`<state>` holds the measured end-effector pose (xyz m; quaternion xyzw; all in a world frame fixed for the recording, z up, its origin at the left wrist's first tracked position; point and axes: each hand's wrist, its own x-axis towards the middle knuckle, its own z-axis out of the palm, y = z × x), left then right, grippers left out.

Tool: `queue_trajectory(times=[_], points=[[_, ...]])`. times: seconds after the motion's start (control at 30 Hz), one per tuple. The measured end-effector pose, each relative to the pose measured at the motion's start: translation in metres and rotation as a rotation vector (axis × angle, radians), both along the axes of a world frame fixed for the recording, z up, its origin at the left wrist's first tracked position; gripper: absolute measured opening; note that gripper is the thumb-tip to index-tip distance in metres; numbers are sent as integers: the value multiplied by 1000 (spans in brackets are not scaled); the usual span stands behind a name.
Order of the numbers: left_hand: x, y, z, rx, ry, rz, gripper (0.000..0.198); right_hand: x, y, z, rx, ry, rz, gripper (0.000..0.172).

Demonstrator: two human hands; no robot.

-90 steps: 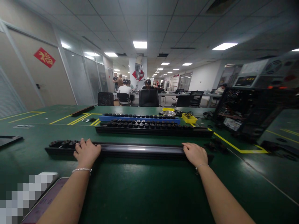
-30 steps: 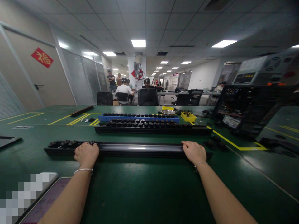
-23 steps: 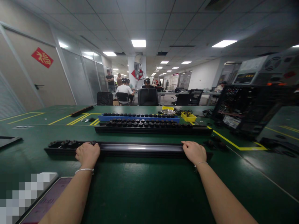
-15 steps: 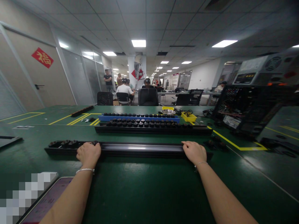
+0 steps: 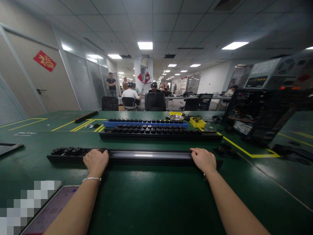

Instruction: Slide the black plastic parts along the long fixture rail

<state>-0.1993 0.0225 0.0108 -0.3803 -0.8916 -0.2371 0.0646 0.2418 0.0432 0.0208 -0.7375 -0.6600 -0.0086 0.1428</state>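
Observation:
A long black channel-shaped rail point(image 5: 149, 156) lies crosswise on the green table in front of me. Several small black rounded parts point(image 5: 69, 150) sit in its left end. My left hand point(image 5: 96, 161) is closed over the rail to the right of them, its fingers around another small black part point(image 5: 102, 150) that mostly hides beneath the hand. Toward the rail's right end, my right hand point(image 5: 204, 159) grips it with the fingers over the far edge. Between the hands the rail shows a smooth, shiny inner surface.
Behind lie another black rail point(image 5: 161, 135) and a blue rail point(image 5: 146, 124), with rows of black parts. A yellow bin point(image 5: 197, 123) and metal bowl point(image 5: 176, 117) stand beyond. An opened computer case point(image 5: 246, 114) is at right, a phone point(image 5: 52, 209) at lower left. People sit farther back.
My left hand has shifted slightly to the right along the rail, with the small black part under its fingers. My right hand and the rail stay nearly where they were.

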Motion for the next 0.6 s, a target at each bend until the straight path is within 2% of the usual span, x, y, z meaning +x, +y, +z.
queue_trajectory(times=[0.6], points=[[9, -1, 0, -6, 60, -69, 48, 1, 2, -3, 57, -40, -1, 42]])
